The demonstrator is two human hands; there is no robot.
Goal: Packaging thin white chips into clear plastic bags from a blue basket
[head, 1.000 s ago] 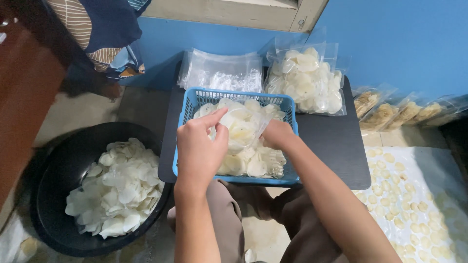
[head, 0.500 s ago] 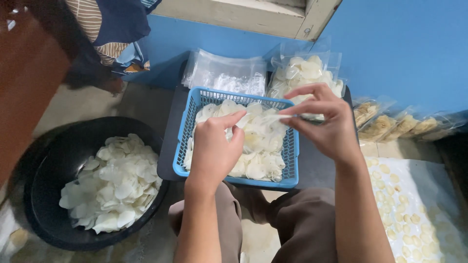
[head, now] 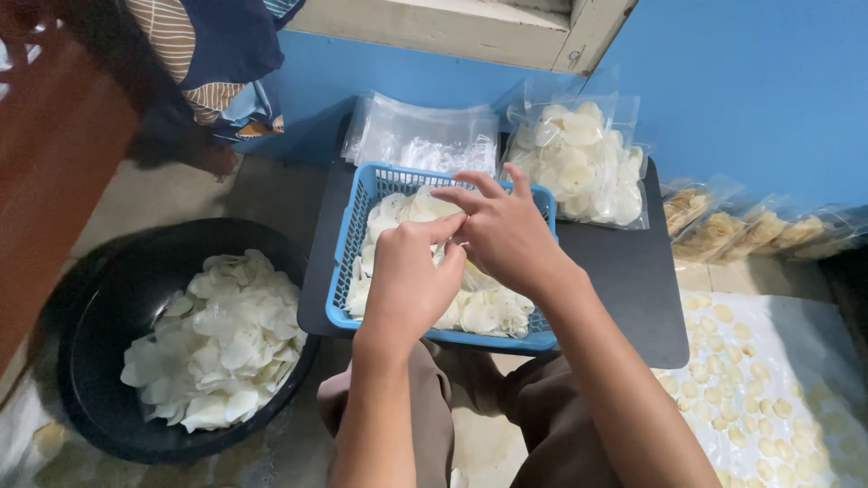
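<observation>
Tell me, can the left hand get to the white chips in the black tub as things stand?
Probably yes. The black tub sits open on the left hand's own side, its white chips uncovered and nothing standing between. That hand is busy over the blue basket, though.

Bare forearms, brown trousers (head: 551, 407), no sleeves.

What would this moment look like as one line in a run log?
left hand: over blue plastic basket of white chips | right hand: fingertips meeting left | bag between them: cannot tell | black round tub: white chips
</observation>
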